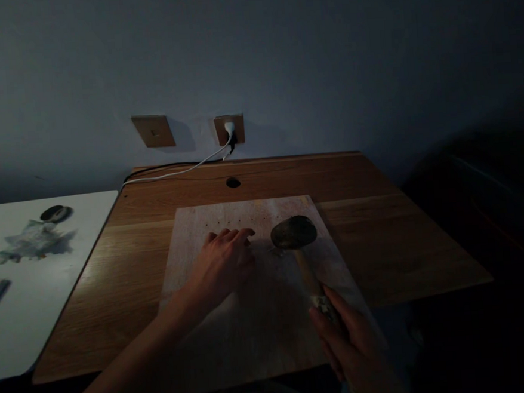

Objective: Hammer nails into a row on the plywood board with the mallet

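Note:
My right hand [350, 340] is wrapped around the wooden handle of a mallet [294, 232]. The mallet's dark, rounded head is over the right part of a pale wooden board [263, 340]. My left hand [224, 256] is over the board, left of the mallet head, with its index finger reaching out to the right. Its thumb is in shadow underneath, and I see nothing held in it. Just beyond its knuckles, a row of several small dark dots [239, 222] crosses the board; whether they are holes or nail heads I cannot tell. Some tiny pieces [275, 252] lie below the mallet head.
Under the board is a brown wooden table [400, 241] with a round cable hole [233, 182]. A white table [32, 320] adjoins it on the left, bearing a crumpled plastic bag [36, 239] and a dark round object [55, 213]. Cables [171, 176] run to a wall socket [238, 126].

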Action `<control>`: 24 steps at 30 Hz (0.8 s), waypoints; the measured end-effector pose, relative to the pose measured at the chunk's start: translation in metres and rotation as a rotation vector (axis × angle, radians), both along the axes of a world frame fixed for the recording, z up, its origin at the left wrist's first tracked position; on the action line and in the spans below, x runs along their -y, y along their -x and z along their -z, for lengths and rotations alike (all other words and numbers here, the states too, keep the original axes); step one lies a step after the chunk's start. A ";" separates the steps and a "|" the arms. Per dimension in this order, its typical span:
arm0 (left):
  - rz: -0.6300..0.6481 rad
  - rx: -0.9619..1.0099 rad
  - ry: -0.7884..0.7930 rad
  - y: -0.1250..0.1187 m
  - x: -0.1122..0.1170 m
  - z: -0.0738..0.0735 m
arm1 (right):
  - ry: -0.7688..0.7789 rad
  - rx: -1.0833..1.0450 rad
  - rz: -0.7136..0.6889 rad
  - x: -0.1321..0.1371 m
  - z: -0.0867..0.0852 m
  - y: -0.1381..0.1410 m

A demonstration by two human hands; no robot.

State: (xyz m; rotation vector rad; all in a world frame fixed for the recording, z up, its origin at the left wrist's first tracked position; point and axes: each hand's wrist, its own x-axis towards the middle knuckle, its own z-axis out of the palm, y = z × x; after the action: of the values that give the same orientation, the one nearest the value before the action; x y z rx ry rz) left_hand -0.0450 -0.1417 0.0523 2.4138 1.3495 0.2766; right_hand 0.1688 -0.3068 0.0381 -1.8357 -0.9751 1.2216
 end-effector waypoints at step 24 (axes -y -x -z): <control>0.197 -0.004 0.002 -0.026 -0.015 -0.006 | 0.003 -0.045 0.033 0.007 0.004 -0.004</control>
State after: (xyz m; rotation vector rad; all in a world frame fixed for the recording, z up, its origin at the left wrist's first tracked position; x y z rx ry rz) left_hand -0.0193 -0.1266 0.0586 2.5226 1.1013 0.2181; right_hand 0.1729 -0.3140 0.0344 -1.8117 -0.9154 1.2401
